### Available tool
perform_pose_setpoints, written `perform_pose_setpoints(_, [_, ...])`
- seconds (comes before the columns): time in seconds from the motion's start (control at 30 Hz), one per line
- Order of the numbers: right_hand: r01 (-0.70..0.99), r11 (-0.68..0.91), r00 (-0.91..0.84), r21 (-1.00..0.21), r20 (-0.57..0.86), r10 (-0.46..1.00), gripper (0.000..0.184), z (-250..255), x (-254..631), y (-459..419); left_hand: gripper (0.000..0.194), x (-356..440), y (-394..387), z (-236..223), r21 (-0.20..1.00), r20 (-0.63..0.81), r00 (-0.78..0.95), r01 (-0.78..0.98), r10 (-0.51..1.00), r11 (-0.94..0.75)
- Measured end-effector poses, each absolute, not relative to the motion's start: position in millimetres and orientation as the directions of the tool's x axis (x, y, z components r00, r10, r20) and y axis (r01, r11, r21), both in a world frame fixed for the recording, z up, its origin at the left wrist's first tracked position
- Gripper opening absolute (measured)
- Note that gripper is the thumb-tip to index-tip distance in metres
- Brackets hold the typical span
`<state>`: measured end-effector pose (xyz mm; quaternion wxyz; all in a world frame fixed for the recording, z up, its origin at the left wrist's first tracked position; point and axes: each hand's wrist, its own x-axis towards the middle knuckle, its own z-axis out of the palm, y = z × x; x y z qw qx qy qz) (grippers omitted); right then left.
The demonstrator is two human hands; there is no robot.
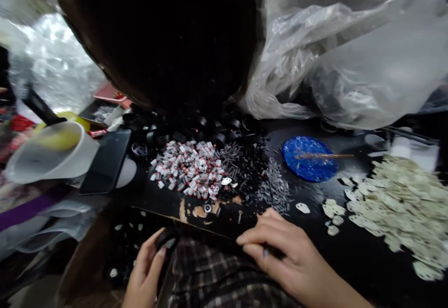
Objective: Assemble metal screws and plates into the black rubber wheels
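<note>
My left hand [147, 268] is closed on a black ring-shaped part [167, 237] just below the table's front edge. My right hand [280, 252] is closed with thumb and forefinger together; a dark object shows a little inside it, mostly hidden by the fingers. Ahead of both hands lies a heap of small white-and-red cylinders [191, 168]. Beside it are dark springs and small black parts [245, 158], then a pile of grey pins [274, 184]. A metal washer [207, 208] and a small screw [240, 216] lie near the edge.
A blue lid [308, 170] with a thin wooden stick [329, 156] sits to the right, before a large heap of cream-coloured flat plates [406, 205]. At left are a phone [105, 163] and a white bowl [52, 158]. A box [84, 261] with parts stands below.
</note>
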<state>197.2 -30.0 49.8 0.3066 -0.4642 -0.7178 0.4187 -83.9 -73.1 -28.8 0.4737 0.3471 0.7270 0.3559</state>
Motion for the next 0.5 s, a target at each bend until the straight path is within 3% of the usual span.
perform_pose_setpoints(0.03, [0.432, 0.188, -0.341, -0.882, 0.034, 0.940, 0.012, 48.7, 196.9, -27.0, 0.050, -97.8, -71.7, -28.9, 0.836, -0.340, -0.395, 0.288, 0.853, 0.467])
perform_pose_setpoints(0.1, [0.469, 0.140, -0.314, -0.872, -0.017, 0.949, 0.013, 46.4, 194.3, -22.6, 0.048, -107.1, -55.7, -20.7, 0.795, -0.119, -0.376, 0.519, 0.919, 0.315])
perform_pose_setpoints(0.17, [0.474, 0.147, -0.366, -0.868, -0.043, 0.930, 0.013, 45.6, 190.4, -21.5, 0.037, -95.5, -20.6, -4.5, 0.720, 0.078, -0.165, 0.692, 0.983, 0.059])
perform_pose_setpoints(0.23, [0.474, 0.167, -0.402, -0.864, -0.043, 0.915, 0.015, 45.9, 188.5, -23.5, 0.030, -75.9, 29.7, 13.2, 0.563, 0.265, 0.067, 0.799, 0.962, -0.211])
perform_pose_setpoints(0.37, [0.539, 0.094, -0.335, -0.837, -0.111, 0.936, 0.018, 43.1, 196.0, -32.3, 0.032, -52.5, 127.1, 34.6, 0.465, 0.312, 0.162, 0.833, 0.936, -0.299])
perform_pose_setpoints(0.5, [0.553, 0.021, -0.283, -0.833, -0.165, 0.945, 0.021, 34.3, 204.4, -39.8, 0.028, -55.3, 159.1, 37.2, 0.399, 0.269, 0.223, 0.859, 0.937, -0.320])
